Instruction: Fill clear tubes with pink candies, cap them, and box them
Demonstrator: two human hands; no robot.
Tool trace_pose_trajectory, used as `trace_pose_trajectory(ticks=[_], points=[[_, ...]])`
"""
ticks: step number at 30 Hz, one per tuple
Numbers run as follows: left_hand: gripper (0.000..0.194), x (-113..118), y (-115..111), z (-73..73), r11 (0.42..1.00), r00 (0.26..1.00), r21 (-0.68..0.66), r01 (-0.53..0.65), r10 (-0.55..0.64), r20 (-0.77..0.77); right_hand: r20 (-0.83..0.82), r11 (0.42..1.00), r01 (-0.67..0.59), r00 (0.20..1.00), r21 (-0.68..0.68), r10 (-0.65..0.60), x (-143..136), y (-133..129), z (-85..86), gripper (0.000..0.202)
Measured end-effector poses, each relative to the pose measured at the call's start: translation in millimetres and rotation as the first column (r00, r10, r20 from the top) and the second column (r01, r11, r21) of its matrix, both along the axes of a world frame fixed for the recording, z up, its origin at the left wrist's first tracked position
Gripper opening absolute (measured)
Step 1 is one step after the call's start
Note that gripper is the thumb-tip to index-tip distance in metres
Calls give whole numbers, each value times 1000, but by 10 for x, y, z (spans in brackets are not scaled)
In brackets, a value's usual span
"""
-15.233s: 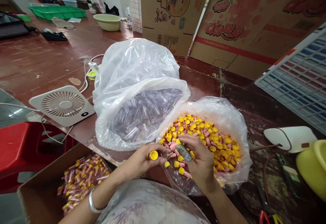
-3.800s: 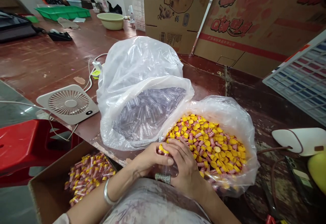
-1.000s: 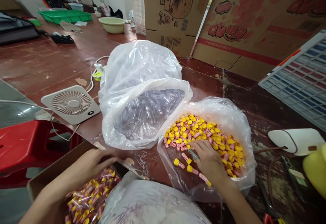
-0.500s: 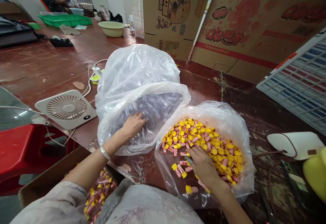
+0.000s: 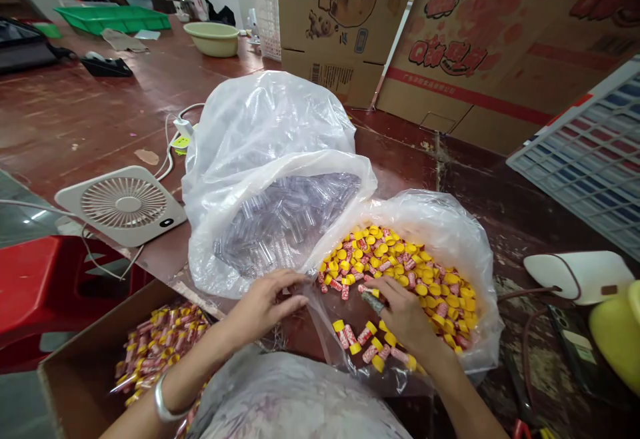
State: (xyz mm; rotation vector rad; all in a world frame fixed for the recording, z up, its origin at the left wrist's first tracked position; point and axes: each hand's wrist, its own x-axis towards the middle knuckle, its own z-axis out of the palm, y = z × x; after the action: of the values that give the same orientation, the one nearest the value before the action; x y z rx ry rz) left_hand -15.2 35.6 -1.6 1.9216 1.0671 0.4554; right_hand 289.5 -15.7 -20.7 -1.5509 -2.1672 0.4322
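Observation:
My left hand [image 5: 273,302] hovers at the front lip of a white plastic bag [image 5: 235,186] of clear plastic tubes [image 5: 295,216]. Its thumb and fingers curl toward each other; whatever lies between them I cannot make out. At the mouth of a second clear bag [image 5: 445,209], my right hand [image 5: 403,312] pinches a small pink-and-white piece with a yellow cap [image 5: 364,288]. Grey wrapping [image 5: 373,302] covers one of its digits. Heaped behind that hand are many more yellow-capped pieces [image 5: 425,272], and several loose ones [image 5: 367,336] lie in front.
A cardboard box [image 5: 70,372] at lower left holds packed pink-and-yellow pieces. Left of the bags are a small fan [image 5: 127,206] and a red stool [image 5: 30,286]. Large cartons [image 5: 330,32] stand behind, a white crate [image 5: 590,152] at right, and a phone [image 5: 575,352] lower right.
My left hand has come out of the bag of clear tubes and moved toward the second bag. My right hand stays among the capped pieces; the loose ones have shifted. The view has tipped slightly down.

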Motion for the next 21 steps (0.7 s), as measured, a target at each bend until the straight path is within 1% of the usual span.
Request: trace_pose_trajectory(ticks=[2, 4, 6, 8, 10, 11, 13, 15, 16, 18, 20, 21], points=[[34, 104, -74, 10, 999, 999, 5, 51, -51, -16, -201, 1000, -2, 979, 26, 7, -57, 1, 144, 33], [34, 210, -131, 10, 996, 996, 12, 93, -93, -18, -335, 1000, -8, 942, 12, 11, -151, 5, 269, 24], [33, 298, -171, 12, 992, 992, 5, 125, -125, 12, -420, 999, 11, 907, -36, -25, -260, 11, 334, 24], [32, 361, -199, 23, 990, 989, -22, 138, -137, 61, -456, 998, 9, 889, -66, -38, -359, 16, 340, 23], [28, 401, -218, 38, 989, 985, -63, 130, -122, 124, -430, 999, -43, 902, -25, 28, -434, 11, 320, 16], [25, 417, -225, 42, 990, 982, -91, 112, -96, 163, -394, 996, -83, 915, 18, 83, -465, 3, 310, 18], [22, 447, -240, 37, 981, 965, -187, 53, -2, 262, -293, 980, -173, 936, 95, 193, -527, -26, 291, 33], [27, 489, -258, 12, 941, 917, -339, 1, 134, 375, -183, 965, -224, 952, 139, 247, -605, -70, 254, 52], [30, 517, -271, -6, 908, 884, -418, -4, 199, 424, -142, 962, -214, 961, 167, 238, -650, -94, 222, 58], [35, 587, -304, -48, 842, 821, -539, 9, 301, 485, -92, 959, -146, 981, 242, 173, -746, -133, 136, 63], [37, 657, -335, -86, 790, 784, -612, 30, 361, 505, -72, 948, -84, 991, 308, 111, -818, -151, 58, 61], [36, 681, -341, -100, 771, 778, -635, 53, 366, 510, -66, 945, -80, 992, 317, 106, -831, -149, 39, 60]])
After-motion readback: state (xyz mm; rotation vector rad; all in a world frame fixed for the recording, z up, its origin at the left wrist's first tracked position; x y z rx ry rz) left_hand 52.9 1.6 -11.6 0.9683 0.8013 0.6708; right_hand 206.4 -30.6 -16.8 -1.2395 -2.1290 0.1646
